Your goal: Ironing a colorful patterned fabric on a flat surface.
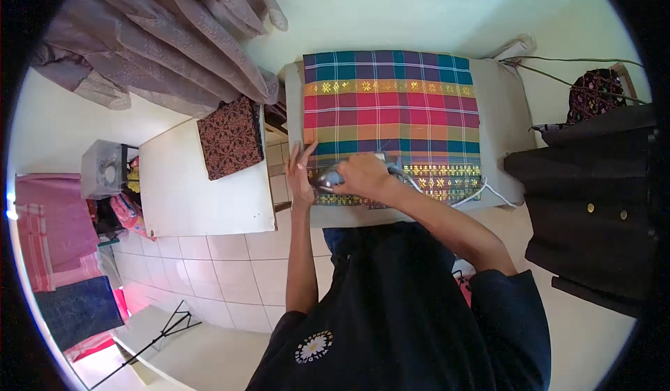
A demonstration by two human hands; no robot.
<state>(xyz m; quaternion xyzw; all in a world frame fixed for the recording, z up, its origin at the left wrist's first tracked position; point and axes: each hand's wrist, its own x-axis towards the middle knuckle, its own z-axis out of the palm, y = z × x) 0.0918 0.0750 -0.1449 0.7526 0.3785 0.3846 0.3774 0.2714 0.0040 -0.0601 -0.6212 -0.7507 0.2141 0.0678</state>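
A checked cloth point(391, 105) in red, green, purple and orange, with gold motifs, lies flat on a pale padded ironing board point(497, 112). My right hand point(363, 175) is closed round the handle of an iron point(328, 179), which stands on the near left part of the cloth with its grey tip pointing left. A light cord point(492, 190) trails from the iron toward the right. At the cloth's left edge, beside the iron's tip, rests my left hand point(301, 175). Its fingers are stretched out and hold nothing.
A dark patterned folded cloth point(232, 140) lies on a white table point(202, 199) at the left. Grey-purple curtains point(167, 35) hang above it. Dark garments point(593, 202) hang at the right. A clear plastic box point(105, 169) stands far left, and a black stand point(167, 329) lower left.
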